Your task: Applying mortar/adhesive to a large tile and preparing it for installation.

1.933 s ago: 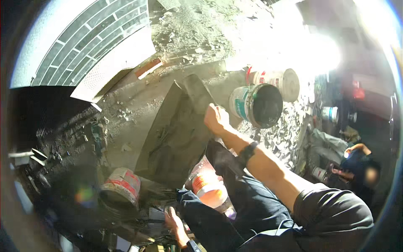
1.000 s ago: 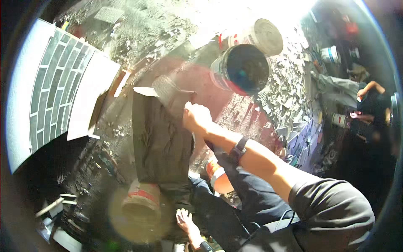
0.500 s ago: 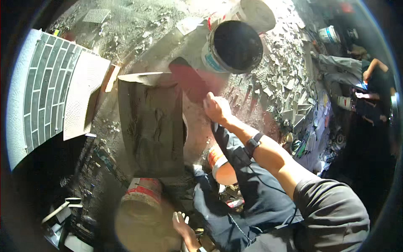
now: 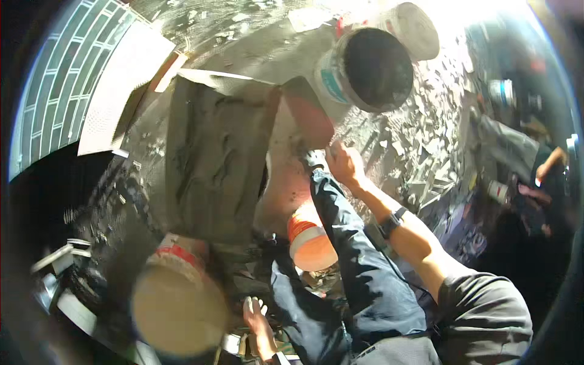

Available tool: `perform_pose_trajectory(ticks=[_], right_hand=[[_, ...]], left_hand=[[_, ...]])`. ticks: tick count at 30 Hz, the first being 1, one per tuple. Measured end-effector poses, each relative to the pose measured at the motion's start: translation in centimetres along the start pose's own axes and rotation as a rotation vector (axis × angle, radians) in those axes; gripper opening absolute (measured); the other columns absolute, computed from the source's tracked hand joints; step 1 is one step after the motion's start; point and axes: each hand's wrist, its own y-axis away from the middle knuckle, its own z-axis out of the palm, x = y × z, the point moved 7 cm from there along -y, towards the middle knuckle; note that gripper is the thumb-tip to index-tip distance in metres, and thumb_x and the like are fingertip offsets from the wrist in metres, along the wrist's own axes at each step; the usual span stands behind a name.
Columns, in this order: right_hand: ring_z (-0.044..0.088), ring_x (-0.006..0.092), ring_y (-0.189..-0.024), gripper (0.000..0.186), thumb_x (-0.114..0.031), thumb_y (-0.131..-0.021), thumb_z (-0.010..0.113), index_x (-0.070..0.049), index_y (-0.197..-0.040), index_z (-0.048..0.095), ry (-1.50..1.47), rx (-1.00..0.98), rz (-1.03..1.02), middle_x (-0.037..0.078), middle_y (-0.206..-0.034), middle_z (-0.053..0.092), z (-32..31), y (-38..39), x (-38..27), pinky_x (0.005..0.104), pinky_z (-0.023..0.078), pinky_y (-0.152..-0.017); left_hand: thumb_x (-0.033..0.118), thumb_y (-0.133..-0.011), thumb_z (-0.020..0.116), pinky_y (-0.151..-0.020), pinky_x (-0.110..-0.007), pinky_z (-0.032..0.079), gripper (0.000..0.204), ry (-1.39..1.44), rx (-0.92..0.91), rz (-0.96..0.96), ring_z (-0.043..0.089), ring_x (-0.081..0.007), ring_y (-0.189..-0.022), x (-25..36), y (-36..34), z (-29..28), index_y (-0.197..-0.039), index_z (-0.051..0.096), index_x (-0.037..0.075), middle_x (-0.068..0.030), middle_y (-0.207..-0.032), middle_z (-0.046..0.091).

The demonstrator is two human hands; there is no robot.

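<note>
My right hand (image 4: 345, 163) is closed around a flat trowel (image 4: 307, 112), with its grip hidden by my fingers. The trowel's broad blade lies at the upper right corner of a board (image 4: 220, 161) coated in dark grey mortar; whether they touch I cannot tell. Ridges and smears run through the coating. Beyond the trowel stands a white bucket (image 4: 331, 79) with dark contents. My left hand (image 4: 257, 316) hangs low beside my leg, fingers stretched out and nothing seen in it. To its left is a bucket (image 4: 180, 304) with a red band and a pale tan top.
An orange and white bucket (image 4: 311, 240) stands between my legs. Another bucket (image 4: 413, 30) lies behind the dark-filled one. A grey brick-patterned panel (image 4: 67, 79) and a pale panel (image 4: 125, 85) are at left. Broken pieces (image 4: 420, 140) litter the right floor, near another person (image 4: 547, 164).
The view has shifted, so the buckets at the back sit further right. My trowel has drawn right, off most of the board's edge. The mortar shows more ridges. My left hand stays low.
</note>
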Motion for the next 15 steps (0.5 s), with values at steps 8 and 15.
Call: perform_pose_trajectory(ticks=[8,15], right_hand=[[0.067,0.0337,-0.078,0.024,-0.023,-0.09,0.065,0.0,-0.097,0.065,-0.386,-0.364,0.187,0.023,-0.088,0.067,1.6,5.6,-14.3,0.0447,0.052,-0.071],[0.07,0.041,-0.081,0.033,-0.029,-0.087,0.064,0.001,-0.101,0.063,-0.21,-0.681,0.115,0.026,-0.089,0.07,7.2,11.2,-24.0,0.0493,0.055,-0.073]], left_hand=[[0.027,-0.1,0.059,-0.099,-0.043,0.049,0.056,0.275,0.02,-0.048,0.057,-0.0324,-0.121,-2.3,-0.1,-1.1,-0.146,0.043,0.0,-0.0185,-0.138,0.054],[0.025,-0.1,0.061,-0.097,-0.041,0.05,0.053,0.344,0.034,0.033,0.058,-0.027,-0.118,-6.6,0.8,-6.7,-0.144,0.045,0.001,-0.0158,-0.138,0.053]])
